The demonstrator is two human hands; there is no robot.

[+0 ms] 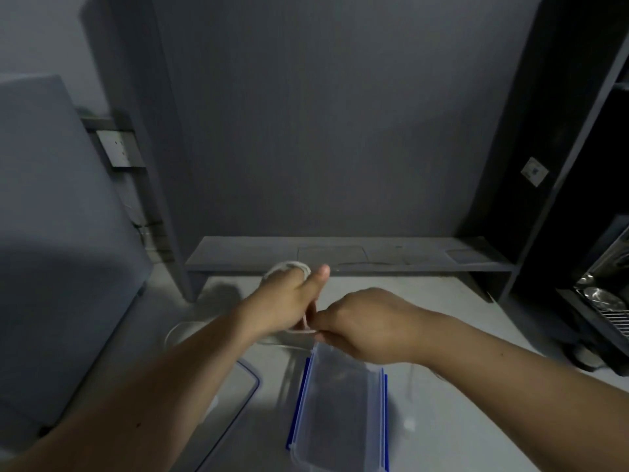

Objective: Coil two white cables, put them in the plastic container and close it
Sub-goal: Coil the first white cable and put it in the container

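**Head view: both hands on a white cable above the open container**

Head view looks down on a pale table point(442, 335) with a clear plastic container point(340, 413) near its front edge. The container has blue clips along its long sides, stands open, and looks empty, though blur makes that uncertain. Its lid point(235, 403), clear with a blue rim, lies flat on the table just left of the container.

Beyond the container's far end, both hands meet in the air. The left hand point(289, 301) is closed around a coil of white cable point(289, 267); loops show past the knuckles on the far side, and the thumb sticks up and out. The right hand point(367, 325) hangs over the container's far corner, its fingertips pressed together, pinching a strand of the same cable that runs between the two hands.

More cable seems to trail on the table left of the container, beyond the lid, but it is too blurred to trace. A low dark shelf point(340, 257) crosses the table well behind the container.
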